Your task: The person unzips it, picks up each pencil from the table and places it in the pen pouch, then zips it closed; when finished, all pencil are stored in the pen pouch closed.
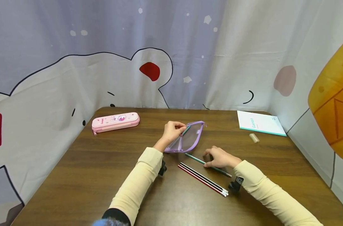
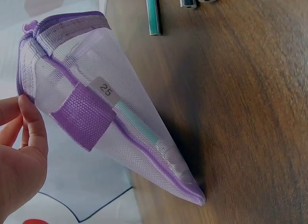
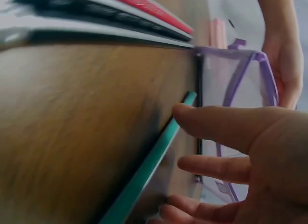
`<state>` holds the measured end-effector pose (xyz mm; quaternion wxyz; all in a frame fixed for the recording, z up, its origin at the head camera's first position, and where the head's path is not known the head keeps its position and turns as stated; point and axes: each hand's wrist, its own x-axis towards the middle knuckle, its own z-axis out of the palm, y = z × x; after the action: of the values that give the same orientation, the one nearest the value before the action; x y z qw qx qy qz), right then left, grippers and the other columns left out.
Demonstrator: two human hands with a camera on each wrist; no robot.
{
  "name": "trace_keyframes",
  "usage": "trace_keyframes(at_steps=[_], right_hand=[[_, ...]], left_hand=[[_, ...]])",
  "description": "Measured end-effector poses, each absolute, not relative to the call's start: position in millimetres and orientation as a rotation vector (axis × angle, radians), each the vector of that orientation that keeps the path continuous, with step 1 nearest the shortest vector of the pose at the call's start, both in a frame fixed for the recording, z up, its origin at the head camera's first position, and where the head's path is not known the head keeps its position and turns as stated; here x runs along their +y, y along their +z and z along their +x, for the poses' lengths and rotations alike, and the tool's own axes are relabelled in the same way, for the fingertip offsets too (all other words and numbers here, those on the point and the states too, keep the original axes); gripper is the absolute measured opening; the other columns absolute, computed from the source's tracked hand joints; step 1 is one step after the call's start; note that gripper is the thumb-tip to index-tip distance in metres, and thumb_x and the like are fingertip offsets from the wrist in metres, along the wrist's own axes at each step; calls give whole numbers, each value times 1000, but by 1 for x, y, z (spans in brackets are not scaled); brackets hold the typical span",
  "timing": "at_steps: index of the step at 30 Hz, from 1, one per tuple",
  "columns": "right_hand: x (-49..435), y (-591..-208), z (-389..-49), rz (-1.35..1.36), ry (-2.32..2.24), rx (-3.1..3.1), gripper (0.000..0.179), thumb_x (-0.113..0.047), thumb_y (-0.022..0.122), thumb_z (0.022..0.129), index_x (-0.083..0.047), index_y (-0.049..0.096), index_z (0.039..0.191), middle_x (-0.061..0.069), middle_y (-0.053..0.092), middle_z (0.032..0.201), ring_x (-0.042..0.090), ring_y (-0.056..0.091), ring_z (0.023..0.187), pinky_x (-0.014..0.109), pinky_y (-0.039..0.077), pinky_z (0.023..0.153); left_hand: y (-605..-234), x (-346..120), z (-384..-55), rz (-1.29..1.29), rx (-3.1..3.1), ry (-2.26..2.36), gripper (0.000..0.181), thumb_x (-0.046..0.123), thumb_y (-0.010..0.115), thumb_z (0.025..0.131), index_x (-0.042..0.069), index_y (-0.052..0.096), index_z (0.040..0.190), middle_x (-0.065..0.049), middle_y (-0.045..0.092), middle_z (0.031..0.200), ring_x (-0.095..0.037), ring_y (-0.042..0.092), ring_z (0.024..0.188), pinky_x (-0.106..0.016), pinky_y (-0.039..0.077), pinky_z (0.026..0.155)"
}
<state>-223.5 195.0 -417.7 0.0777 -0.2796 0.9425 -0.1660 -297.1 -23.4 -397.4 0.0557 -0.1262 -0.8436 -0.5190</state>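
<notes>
The left hand pinches the edge of a purple mesh pouch on the surface, a green pencil inside it. The right hand, fingers parted, hovers at another green pencil near red and black pencils; contact is unclear.

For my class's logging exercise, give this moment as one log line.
left hand: pinches mesh pouch | right hand: over loose green pencil, contact unclear | pouch: second green pencil inside | nearby: red and black pencils

The right hand, fingers apart, is close to a green pencil.
</notes>
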Motion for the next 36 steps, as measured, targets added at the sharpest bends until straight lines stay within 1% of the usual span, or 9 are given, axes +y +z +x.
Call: trace_keyframes(at_steps=[3,9,14,20,26,29,32,35,36], right_hand=[[199,-419,-221,-941,-445,2810,32,-19,72,71,-3,63,97,7,60,87,17,47,80,26,40,66],[201,-422,-226,-1128,-466,2805,12,-3,67,68,-6,66,80,1,59,65,7,48,61,18,38,54],[200,-422,-227,-1120,-462,2799,13,1,63,68,-8,67,77,-2,58,61,3,46,56,16,38,51],[215,-412,-226,-1055,-477,2812,15,3,60,71,-4,68,81,2,63,68,6,53,61,18,42,53],[242,-388,-233,-921,-525,2794,19,6,60,69,0,69,85,4,66,72,6,56,63,19,45,55],[250,-377,-237,-782,-712,2682,25,6,58,73,4,64,97,12,68,76,9,57,60,23,47,53],[247,-372,-244,-660,-1001,2540,35,3,58,78,8,54,112,20,67,81,12,59,58,31,52,55],[233,-375,-251,-521,-1304,2406,43,-1,59,80,10,46,119,17,67,81,13,62,61,37,54,62],[227,-376,-253,-457,-1397,2368,44,-1,59,80,11,45,120,14,68,80,13,62,62,36,54,63]], left_hand=[[-397,-23,-297,-385,-2554,-1580,14,16,64,81,5,70,86,-15,68,71,-1,52,46,-15,44,47],[-397,-22,-298,-398,-2539,-1547,14,17,64,80,6,71,86,-14,67,68,1,50,45,-14,40,45],[-398,-21,-299,-404,-2534,-1524,15,17,64,80,6,71,87,-16,67,70,1,50,45,-14,40,45],[-397,-20,-300,-423,-2537,-1555,15,17,64,80,5,71,86,-13,68,70,0,51,46,-16,43,46],[-397,-25,-303,-430,-2560,-1549,16,17,63,81,4,70,88,-17,68,75,-2,52,46,-17,45,47],[-396,-28,-304,-431,-2561,-1557,17,16,63,82,3,70,90,-20,67,77,-2,52,46,-17,45,47],[-396,-30,-305,-418,-2564,-1554,17,15,62,82,2,69,91,-21,67,77,-1,51,45,-16,44,46],[-396,-30,-305,-394,-2561,-1545,16,14,62,82,2,69,90,-21,67,76,0,50,45,-15,42,46],[-397,-29,-305,-390,-2564,-1532,16,14,63,82,3,70,89,-19,67,75,0,50,45,-15,42,46]])
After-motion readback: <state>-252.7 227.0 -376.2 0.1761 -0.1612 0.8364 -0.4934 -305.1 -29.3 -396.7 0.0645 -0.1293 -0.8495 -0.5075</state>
